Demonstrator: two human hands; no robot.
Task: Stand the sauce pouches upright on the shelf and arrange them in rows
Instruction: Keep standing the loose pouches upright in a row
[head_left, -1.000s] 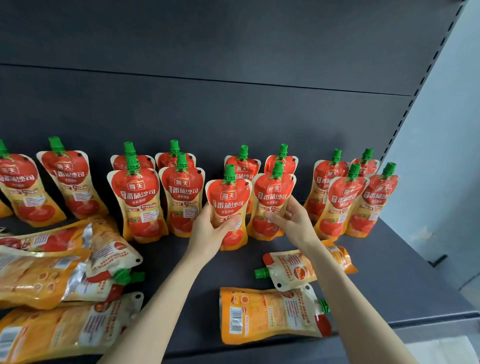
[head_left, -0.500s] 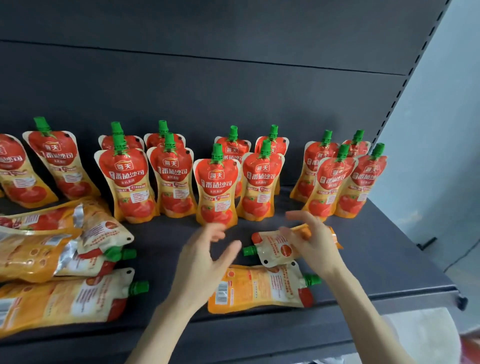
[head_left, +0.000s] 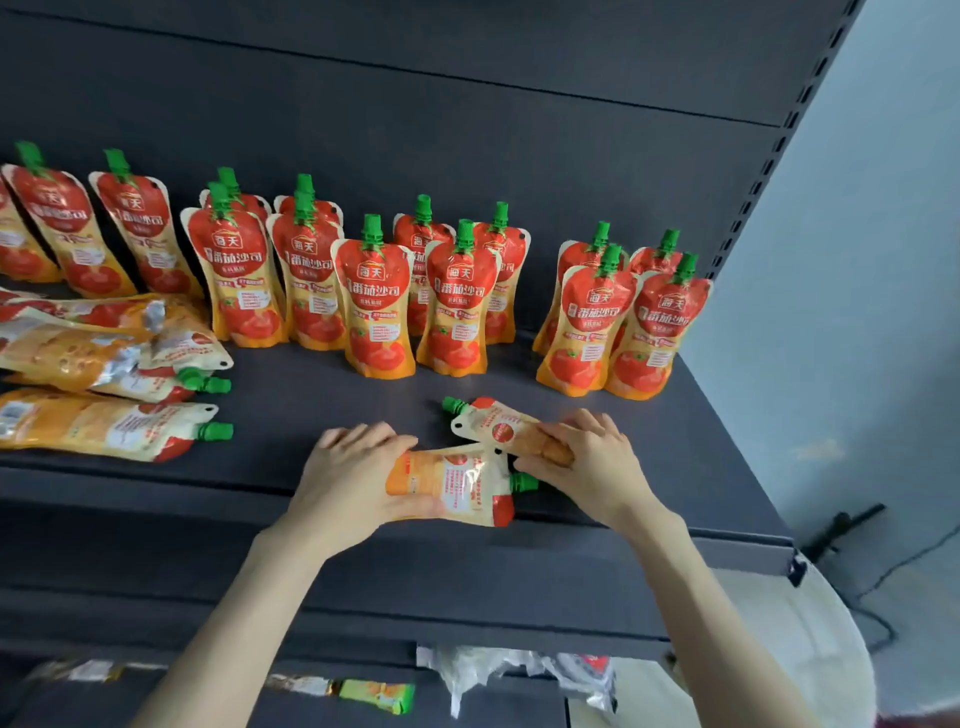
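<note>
Two sauce pouches lie flat near the front edge of the dark shelf (head_left: 311, 400), about in the middle. The left hand (head_left: 353, 478) grips the front pouch (head_left: 457, 486) at its bottom end. Its fingers (head_left: 363, 439) are curled over the top of the pouch and the thumb is tucked under it. The green cap (head_left: 522, 482) of this pouch points to the right.

The right hand (head_left: 592, 462) holds the second pouch (head_left: 493, 423), which lies just behind the first one and touches it. Its fingers are bent round the bottom end of that pouch. This pouch has its cap pointing to the left and a bit toward the back.

Behind the hands, many red and yellow pouches (head_left: 374, 306) stand up with their green caps on top. They stand in short rows, two deep, along the back of the shelf. Four more (head_left: 587, 322) stand close together near the right edge.

By the left edge, a pile of pouches (head_left: 104, 426) lies flat, with caps pointing to the right.
</note>
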